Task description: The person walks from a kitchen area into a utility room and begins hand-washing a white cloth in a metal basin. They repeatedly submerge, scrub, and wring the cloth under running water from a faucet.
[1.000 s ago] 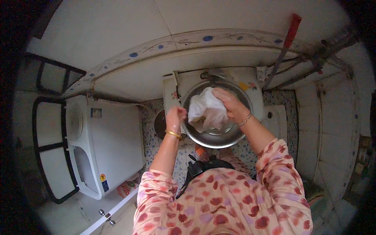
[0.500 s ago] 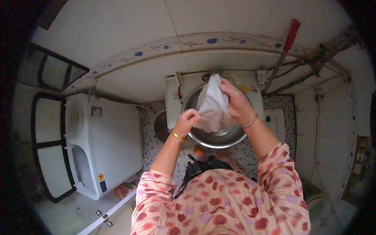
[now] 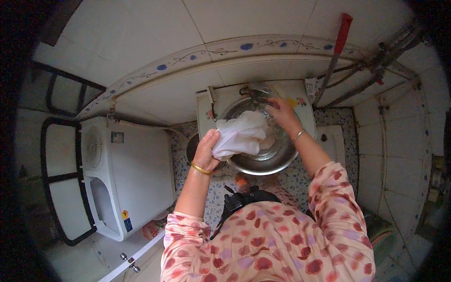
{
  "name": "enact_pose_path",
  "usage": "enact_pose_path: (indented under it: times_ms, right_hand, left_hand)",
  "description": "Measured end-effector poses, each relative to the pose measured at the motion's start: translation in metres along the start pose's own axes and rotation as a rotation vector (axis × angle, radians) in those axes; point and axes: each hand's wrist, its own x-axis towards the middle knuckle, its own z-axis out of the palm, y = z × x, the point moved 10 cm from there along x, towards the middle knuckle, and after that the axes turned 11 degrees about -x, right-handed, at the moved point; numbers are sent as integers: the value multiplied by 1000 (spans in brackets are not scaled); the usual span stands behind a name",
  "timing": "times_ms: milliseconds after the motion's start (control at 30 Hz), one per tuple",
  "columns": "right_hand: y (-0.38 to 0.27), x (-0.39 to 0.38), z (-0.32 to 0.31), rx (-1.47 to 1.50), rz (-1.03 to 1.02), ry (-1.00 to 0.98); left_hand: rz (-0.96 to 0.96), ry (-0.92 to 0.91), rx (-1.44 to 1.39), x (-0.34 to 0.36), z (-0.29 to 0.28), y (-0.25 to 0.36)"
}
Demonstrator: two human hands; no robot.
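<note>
A bunched white cloth [image 3: 242, 134] hangs over a round metal basin [image 3: 263, 168], its lower folds inside the rim. My left hand [image 3: 206, 148] is closed round the cloth's left end, beyond the basin's left rim. Over the basin's far right side, my right hand [image 3: 284, 117] sits beside the tap [image 3: 257, 89], just right of the cloth. Its fingers look slightly bent and apart, with nothing visible in them; their tips are partly blurred. Light glints on water in the basin.
The basin stands on a pale, flower-patterned washstand [image 3: 205, 105] against the tiled wall. A second dark basin [image 3: 191, 148] lies low at the left, near a white appliance [image 3: 136, 169]. A red-handled tool [image 3: 339, 44] leans by the pipes at the right.
The cloth has moved left and down and is now bunched sideways. My left hand has a fuller grip on it. My right hand has come off the cloth.
</note>
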Motion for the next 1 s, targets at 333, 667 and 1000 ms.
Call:
enact_pose_path:
  times_ms: [333, 667, 1000]
  right_hand:
    - [-50, -82, 79, -92, -433, -244]
    - [-68, -35, 2, 446, -77, -113]
    - [-54, -36, 48, 1075, 309, -391]
  left_hand:
    - [72, -80, -164, -13, 29, 14]
    - [297, 224, 104, -16, -28, 46]
    - [143, 135, 1504, -8, -16, 24]
